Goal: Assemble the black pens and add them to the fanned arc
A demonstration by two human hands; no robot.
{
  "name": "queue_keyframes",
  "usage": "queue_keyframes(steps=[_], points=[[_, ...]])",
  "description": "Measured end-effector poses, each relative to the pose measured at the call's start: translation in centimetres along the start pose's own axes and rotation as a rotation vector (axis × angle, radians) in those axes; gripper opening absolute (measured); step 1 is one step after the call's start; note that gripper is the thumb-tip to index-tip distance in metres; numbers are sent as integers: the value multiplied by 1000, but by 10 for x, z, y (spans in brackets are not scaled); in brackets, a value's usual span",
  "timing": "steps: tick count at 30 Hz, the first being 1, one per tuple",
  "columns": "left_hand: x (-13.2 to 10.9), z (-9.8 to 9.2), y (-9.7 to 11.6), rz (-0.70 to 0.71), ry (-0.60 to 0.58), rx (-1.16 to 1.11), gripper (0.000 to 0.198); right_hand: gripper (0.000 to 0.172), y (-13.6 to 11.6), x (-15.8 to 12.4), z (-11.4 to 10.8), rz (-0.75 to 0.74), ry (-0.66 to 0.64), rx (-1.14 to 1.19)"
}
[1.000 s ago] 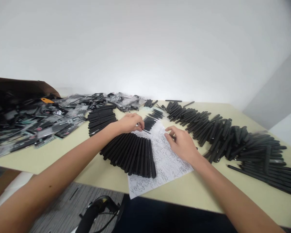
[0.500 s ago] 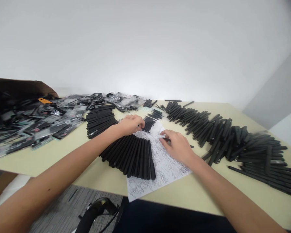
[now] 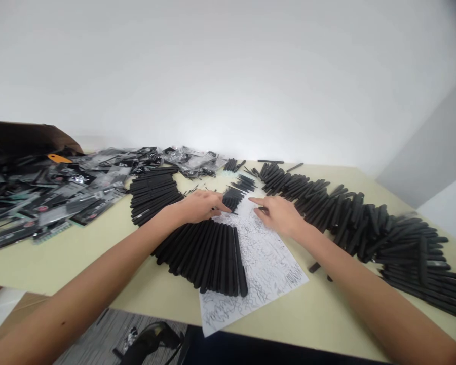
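One yellowish table (image 3: 296,319) (scribbled paper (image 3: 269,268) atop) stands by a pale wall (image 3: 228,76).

Bright, diffuse light washes over the pale wall (image 3: 213,76), strongest low in its middle and fading to grey towards the upper corners, while shadows across the yellowish counter (image 3: 319,309) stay soft. Small glints show on the clear plastic packets (image 3: 99,195), and the inside of the cardboard box (image 3: 41,131) sinks into near-black. Wide-angle distortion stretches the forearms (image 3: 110,274) towards the lower edges, fine detail looks smeared, and the top right corner darkens.
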State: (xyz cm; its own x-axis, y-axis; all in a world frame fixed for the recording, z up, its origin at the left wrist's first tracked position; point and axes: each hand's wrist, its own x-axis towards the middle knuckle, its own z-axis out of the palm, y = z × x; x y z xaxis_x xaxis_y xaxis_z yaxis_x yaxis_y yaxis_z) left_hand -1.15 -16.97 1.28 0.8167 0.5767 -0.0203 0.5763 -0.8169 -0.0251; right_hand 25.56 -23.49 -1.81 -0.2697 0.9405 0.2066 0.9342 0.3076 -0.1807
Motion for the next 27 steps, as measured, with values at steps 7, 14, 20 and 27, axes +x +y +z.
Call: queue_keyframes(steps=[7,14,20,27], points=[[-10,4,-4,30,12,56,35,40,6,-7,16,-59,30,-32],[-14,5,-5,-22,34,35,36,40,5,-11,16,-52,21,-52],[-15,5,-4,-66,-7,45,38,37,4,-18,9,-29,7,-47],[-17,14,-5,-92,97,76,37,34,5,-21,7,-5,5,-56]])
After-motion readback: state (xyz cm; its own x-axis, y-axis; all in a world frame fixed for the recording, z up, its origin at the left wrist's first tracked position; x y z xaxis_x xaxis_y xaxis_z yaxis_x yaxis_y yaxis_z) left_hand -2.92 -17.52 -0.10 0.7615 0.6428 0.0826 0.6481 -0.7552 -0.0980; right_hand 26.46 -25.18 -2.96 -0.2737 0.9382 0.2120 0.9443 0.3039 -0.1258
